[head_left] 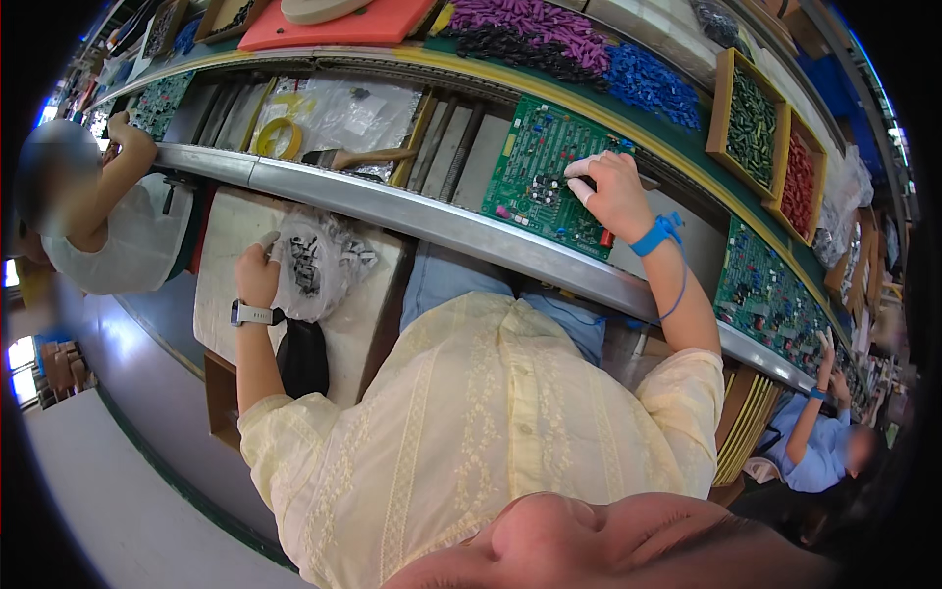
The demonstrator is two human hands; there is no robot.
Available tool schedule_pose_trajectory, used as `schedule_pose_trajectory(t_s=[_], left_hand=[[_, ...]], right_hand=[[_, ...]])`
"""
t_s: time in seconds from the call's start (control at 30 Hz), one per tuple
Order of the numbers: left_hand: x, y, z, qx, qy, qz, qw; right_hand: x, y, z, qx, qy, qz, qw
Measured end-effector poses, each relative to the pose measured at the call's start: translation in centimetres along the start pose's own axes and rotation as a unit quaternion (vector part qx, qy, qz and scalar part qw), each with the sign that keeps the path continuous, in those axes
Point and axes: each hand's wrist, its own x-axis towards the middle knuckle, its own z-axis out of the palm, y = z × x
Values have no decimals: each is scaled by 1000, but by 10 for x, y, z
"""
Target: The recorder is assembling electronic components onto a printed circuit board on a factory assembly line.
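Note:
My right hand (616, 196), wearing white finger covers and a blue wrist strap (659, 234), is over a green circuit board (518, 162). Its fingers are bent and pressed together beside a cluster of small black components (546, 188); whatever they may hold is hidden. At the left, my left hand (257, 277) is closed at the edge of a clear plastic bag (329, 240), its fingertips against the plastic. Small black and silver parts (306, 263) lie in the bag, which rests on a pale board (226, 257) beside me.
A metal rail (392, 204) runs between me and the conveyor. Yellow tape (279, 138) and a brush (358, 157) lie left of the board. Beyond are purple parts (530, 29), blue parts (650, 83), and boxes of green (751, 128) and red parts (797, 175). People work on both sides.

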Motion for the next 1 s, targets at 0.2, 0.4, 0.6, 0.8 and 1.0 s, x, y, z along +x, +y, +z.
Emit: schedule_pose_trajectory(t_s=[0.2,0.4,0.6,0.8,1.0], left_hand=[[1,-8,2,79,-58,-11,995],[-8,-41,20,137,-79,-26,987],[0,-23,29,230,-196,-31,953],[6,-41,80,288,-309,71,903],[14,-59,110,333,-410,93,844]], right_hand=[[1,2,-1,-10,4,-15,1000],[3,-3,1,-53,23,-58,997],[0,-11,3,-91,40,-75,992],[-40,-35,-39,19,54,-23,998],[-176,-8,-89,366,-135,178,903]])
